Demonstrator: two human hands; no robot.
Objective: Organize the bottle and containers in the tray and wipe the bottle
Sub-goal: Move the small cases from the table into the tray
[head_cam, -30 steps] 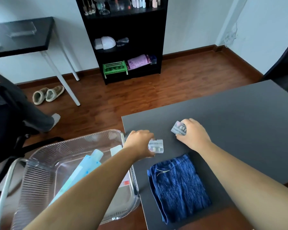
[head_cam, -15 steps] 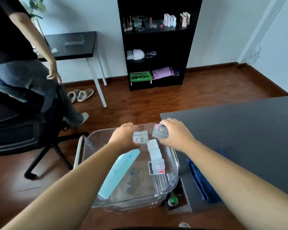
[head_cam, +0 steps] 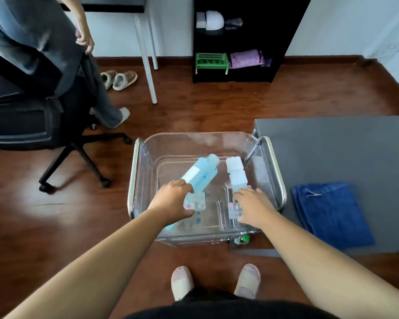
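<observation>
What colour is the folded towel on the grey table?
Dark blue: the folded towel, seen in the head view.

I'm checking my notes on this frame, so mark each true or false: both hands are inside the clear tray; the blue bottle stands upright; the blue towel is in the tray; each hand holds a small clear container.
1. Both hands, left hand and right hand, are inside the clear tray: true.
2. The blue bottle stands upright: false, it lies tilted.
3. The blue towel is in the tray: false, it lies on the grey table.
4. Each hand holds a small clear container, left container, right container: true.
</observation>
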